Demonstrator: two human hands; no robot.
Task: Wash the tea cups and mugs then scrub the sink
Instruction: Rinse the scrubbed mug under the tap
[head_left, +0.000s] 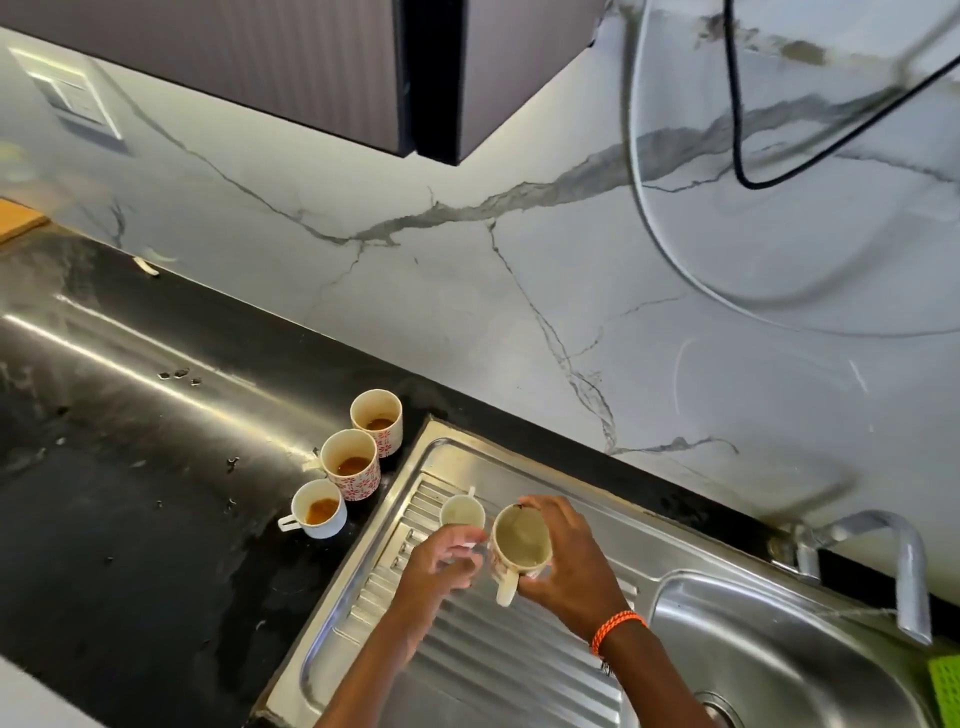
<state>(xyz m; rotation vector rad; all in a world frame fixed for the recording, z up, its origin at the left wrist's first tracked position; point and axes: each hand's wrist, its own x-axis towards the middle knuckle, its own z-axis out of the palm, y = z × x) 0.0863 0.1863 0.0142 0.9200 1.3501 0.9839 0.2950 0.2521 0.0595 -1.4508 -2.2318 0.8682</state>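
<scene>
My right hand (569, 566) grips a patterned mug (519, 543) by its rim and side, held above the steel drainboard (467, 654) with its handle pointing toward me. My left hand (441, 564), blurred, has its fingers curled at the rim of a small white cup (461, 512) standing on the drainboard. Three more cups with brown tea dregs stand in a row on the black counter (130, 519): a patterned mug (376, 421), a second patterned mug (350, 462) and a white cup (318, 508). The sink basin (769, 660) lies to the right.
A steel tap (883, 551) arches over the basin from the back edge. A green scrub pad (945, 691) sits at the far right edge. A marble-look wall stands behind, with a dark cabinet overhead. Crumbs and wet patches dot the counter.
</scene>
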